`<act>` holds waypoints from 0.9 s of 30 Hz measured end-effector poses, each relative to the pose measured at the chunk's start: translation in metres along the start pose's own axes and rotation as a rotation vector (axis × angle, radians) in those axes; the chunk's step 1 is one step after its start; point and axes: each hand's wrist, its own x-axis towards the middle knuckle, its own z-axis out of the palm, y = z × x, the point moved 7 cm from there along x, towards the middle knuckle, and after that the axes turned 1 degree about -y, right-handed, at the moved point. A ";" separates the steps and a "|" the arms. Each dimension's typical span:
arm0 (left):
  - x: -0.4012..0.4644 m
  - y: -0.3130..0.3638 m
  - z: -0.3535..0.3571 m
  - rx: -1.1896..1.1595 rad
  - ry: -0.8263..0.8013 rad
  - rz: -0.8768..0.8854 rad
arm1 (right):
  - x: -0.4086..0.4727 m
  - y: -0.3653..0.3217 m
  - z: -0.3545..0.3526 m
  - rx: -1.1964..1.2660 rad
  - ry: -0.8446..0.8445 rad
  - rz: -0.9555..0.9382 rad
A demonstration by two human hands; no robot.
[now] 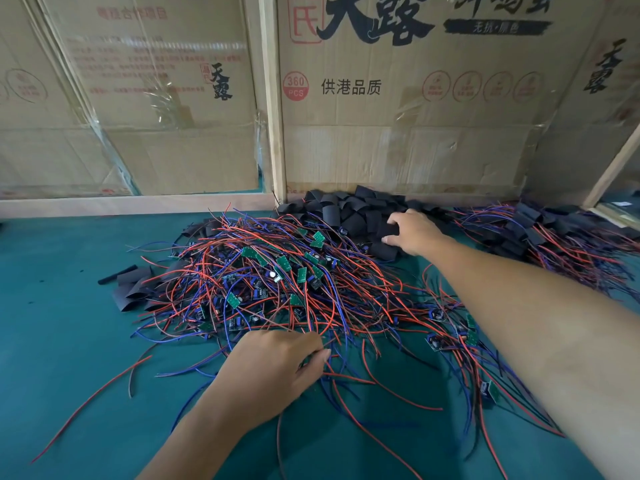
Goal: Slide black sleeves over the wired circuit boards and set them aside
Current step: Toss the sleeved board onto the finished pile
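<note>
A big tangle of small green circuit boards with red and blue wires covers the middle of the green table. Behind it lies a heap of flat black sleeves against the cardboard wall. My right hand reaches into that heap, and its thumb and fingers pinch one black sleeve. My left hand rests at the near edge of the tangle, fingers curled around a few wires. What lies under its palm is hidden. A pile of sleeved boards sits at the far right.
Several loose black sleeves lie left of the tangle. Taped cardboard boxes and a wooden frame wall off the back. Bare green mat stretches to the left and along the near edge.
</note>
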 end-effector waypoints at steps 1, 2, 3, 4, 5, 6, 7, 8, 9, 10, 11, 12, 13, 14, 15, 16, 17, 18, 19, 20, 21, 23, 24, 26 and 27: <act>0.000 -0.001 0.000 0.002 -0.001 0.000 | 0.001 0.000 0.000 0.016 0.011 0.005; 0.000 -0.002 0.001 0.004 0.001 0.000 | 0.000 0.000 -0.002 0.023 0.026 0.010; 0.000 -0.003 0.001 0.003 0.003 0.000 | -0.001 0.000 -0.004 0.019 0.047 0.012; -0.001 -0.004 0.002 -0.002 -0.003 -0.005 | -0.002 -0.001 -0.009 0.020 0.074 0.017; -0.001 -0.005 0.003 -0.010 -0.016 -0.012 | -0.005 -0.002 -0.016 0.040 0.110 0.034; -0.001 -0.006 0.004 -0.013 -0.024 -0.014 | -0.010 -0.003 -0.024 0.093 0.152 0.066; -0.001 -0.006 0.003 -0.007 -0.016 -0.009 | -0.017 -0.004 -0.033 0.198 0.195 0.108; -0.001 -0.005 0.002 0.002 -0.004 -0.001 | -0.026 -0.007 -0.042 0.383 0.228 0.140; -0.001 -0.004 0.001 0.005 0.000 0.004 | -0.039 -0.012 -0.047 0.649 0.237 0.156; -0.001 -0.003 0.001 0.009 -0.001 0.014 | -0.057 -0.020 -0.050 0.978 0.219 0.159; -0.001 -0.002 0.000 0.017 0.009 0.028 | -0.078 -0.030 -0.051 1.296 0.170 0.152; -0.001 -0.001 -0.001 0.021 0.025 0.038 | -0.102 -0.040 -0.051 1.547 0.117 0.134; -0.001 0.001 -0.002 0.018 0.042 0.036 | -0.127 -0.049 -0.049 1.693 0.067 0.117; 0.000 0.001 -0.005 0.012 0.075 0.022 | -0.153 -0.058 -0.044 1.739 0.015 0.100; 0.001 0.002 -0.010 0.012 0.129 0.003 | -0.179 -0.067 -0.037 1.715 -0.032 0.102; 0.002 0.004 -0.013 0.002 0.189 -0.008 | -0.203 -0.075 -0.027 1.658 -0.063 0.116; 0.002 0.007 -0.016 -0.027 0.240 -0.003 | -0.226 -0.086 -0.019 1.609 -0.102 0.109; 0.002 0.011 -0.016 -0.075 0.265 0.030 | -0.246 -0.099 -0.012 1.574 -0.140 0.078; 0.001 0.016 -0.015 -0.113 0.258 0.082 | -0.262 -0.111 -0.009 1.546 -0.154 0.042; 0.001 0.020 -0.013 -0.129 0.240 0.130 | -0.273 -0.120 -0.009 1.505 -0.137 0.004; 0.001 0.024 -0.013 -0.132 0.219 0.160 | -0.281 -0.126 -0.009 1.448 -0.110 -0.044; 0.002 0.025 -0.011 -0.128 0.209 0.171 | -0.289 -0.136 -0.008 1.368 -0.099 -0.125; 0.003 0.024 -0.011 -0.122 0.217 0.165 | -0.290 -0.138 -0.005 1.371 -0.111 -0.126; 0.002 0.024 -0.010 -0.109 0.211 0.160 | -0.292 -0.140 0.003 1.518 -0.177 -0.064; 0.003 0.024 -0.010 -0.119 0.204 0.159 | -0.292 -0.142 0.005 1.618 -0.233 -0.034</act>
